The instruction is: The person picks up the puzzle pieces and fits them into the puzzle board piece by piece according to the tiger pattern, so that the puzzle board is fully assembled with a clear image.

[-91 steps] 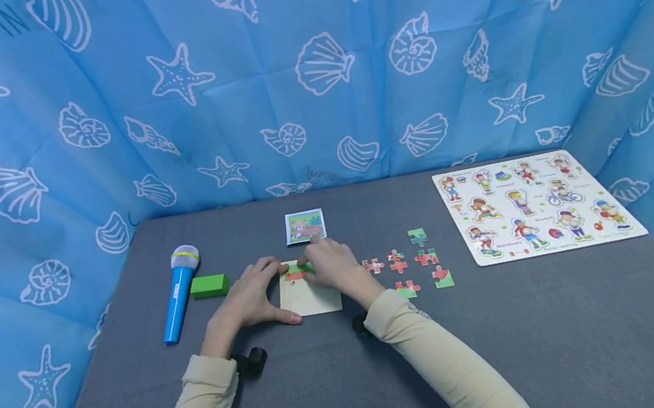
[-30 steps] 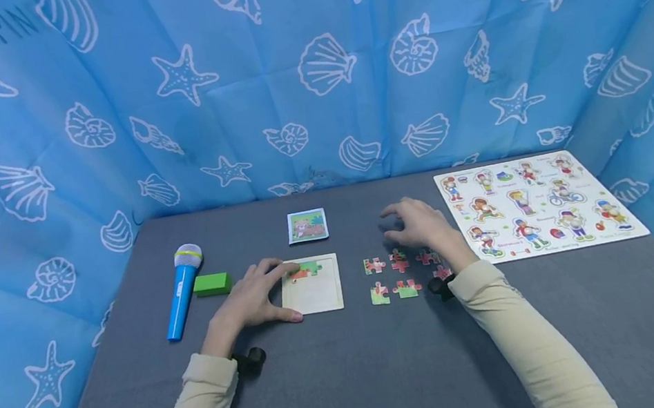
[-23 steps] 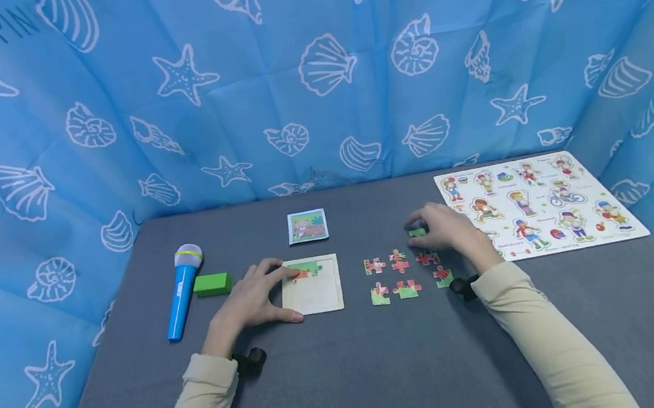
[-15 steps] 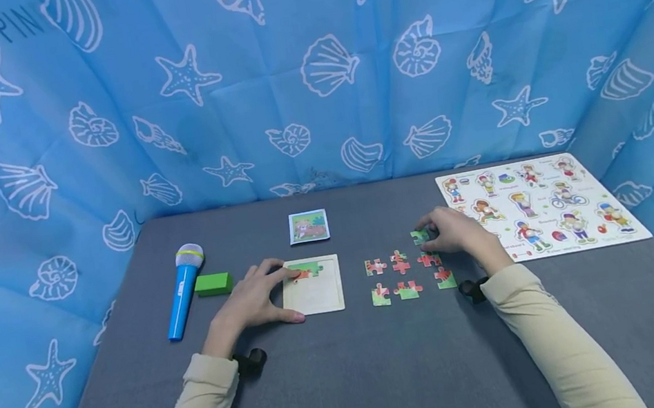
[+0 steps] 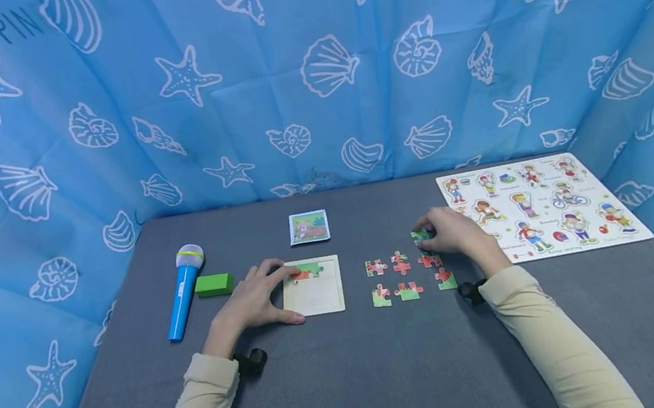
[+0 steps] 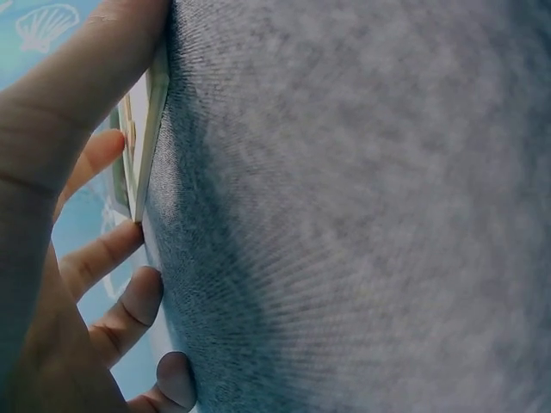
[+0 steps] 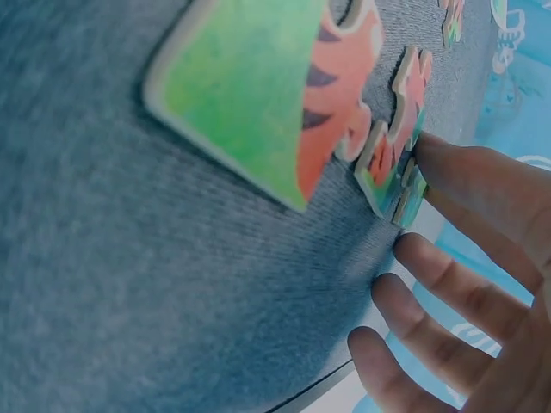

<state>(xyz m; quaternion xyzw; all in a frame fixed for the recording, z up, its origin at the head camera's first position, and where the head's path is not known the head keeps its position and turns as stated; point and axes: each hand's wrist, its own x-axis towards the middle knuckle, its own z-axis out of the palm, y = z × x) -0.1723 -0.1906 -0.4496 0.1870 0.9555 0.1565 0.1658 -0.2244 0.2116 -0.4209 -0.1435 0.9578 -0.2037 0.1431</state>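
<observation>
A square wooden puzzle tray lies flat on the table, with joined orange and green puzzle pieces along its upper left. My left hand spans its left side, index fingertip on the joined pieces and thumb at the near edge; in the left wrist view those fingers are spread and nearly straight. To the right, my right hand pinches a green corner puzzle piece between thumb and index finger, at table level. In the right wrist view the thumb covers part of that piece; the other fingers are spread.
Several loose puzzle pieces lie in rows between tray and right hand. A picture card lies behind the tray. Further left are a green block and a toy microphone. A white peg puzzle board lies right, partly behind the right hand.
My right hand has moved from the tray to the right, past the loose pieces, and now pinches the green corner piece. Another piece shows in the tray. My left hand has stayed put.
</observation>
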